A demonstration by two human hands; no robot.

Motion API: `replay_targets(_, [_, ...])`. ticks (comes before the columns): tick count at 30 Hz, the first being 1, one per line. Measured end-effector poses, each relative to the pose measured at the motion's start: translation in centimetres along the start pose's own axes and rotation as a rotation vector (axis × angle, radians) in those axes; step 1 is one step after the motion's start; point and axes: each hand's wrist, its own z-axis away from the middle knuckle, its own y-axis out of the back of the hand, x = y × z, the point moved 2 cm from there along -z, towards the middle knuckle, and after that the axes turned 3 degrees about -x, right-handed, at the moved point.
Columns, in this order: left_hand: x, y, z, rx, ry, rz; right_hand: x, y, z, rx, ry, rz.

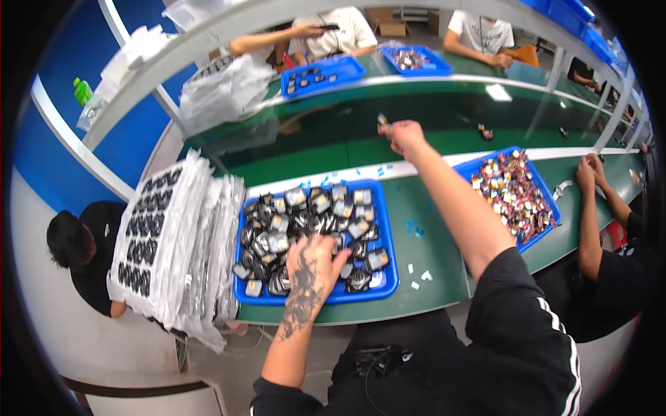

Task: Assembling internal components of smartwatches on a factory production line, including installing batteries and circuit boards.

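My left hand [311, 267], its forearm tattooed, rests over a blue tray [316, 301] heaped with black watch-like devices [319, 222], many with a small grey square piece on them. Its thumb stands apart from the fingers, whose tips are partly hidden among the devices. Out over the dark green conveyor belt [305, 142], my right hand [404, 137] is closed in a pinch on a small reddish and silver part [383, 125]. That part is too small to name exactly. On the belt farther right lies a similar small part [485, 132].
At left stands a tall stack of plastic-wrapped trays [198, 243] with black devices. A second blue tray [531, 243] of small reddish parts is beside my right arm. Blue and white scraps [415, 229] dot the table. Co-workers sit across the belt and at right; a white frame [208, 48] spans above.
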Motion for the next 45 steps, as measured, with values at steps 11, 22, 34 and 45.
replay_targets(11, [-0.3,3.1,1.0,0.123,-0.008,0.078,-1.3,-0.6,3.1,0.262,0.36,0.92])
replay_targets(22, [4.0,0.5,1.7,0.105,-0.083,0.764,0.1,-4.6,26.7,-0.494,0.376,0.23])
replay_targets(34, [6.2,-2.4,0.3,-0.051,0.283,1.659,0.9,18.0,20.9,0.291,0.362,1.417])
replay_targets(45, [7.6,-4.3,-0.5,-0.239,0.184,1.435,1.4,20.0,22.6,0.366,0.545,0.733])
